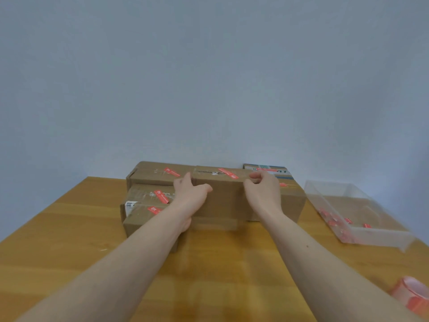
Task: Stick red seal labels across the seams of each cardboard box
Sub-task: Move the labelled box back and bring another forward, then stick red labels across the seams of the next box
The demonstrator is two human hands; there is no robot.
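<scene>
Plain pale blue-grey wall [209,73] fills upper half of frame, unmarked, evenly lit, slightly brighter toward right. Wooden table [69,240] across lower half, warm honey-toned planks, far edge meeting wall. Soft diffuse light, faint sheen on tabletop at lower centre.

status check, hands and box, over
Left hand and right hand both grip the middle box. Red label already on top. Nothing in the way.

Boxes [218,196] clustered at back of counter [69,240]; tray [357,233] right of them holds labels [332,220]; tape roll [413,296] near right.
</scene>
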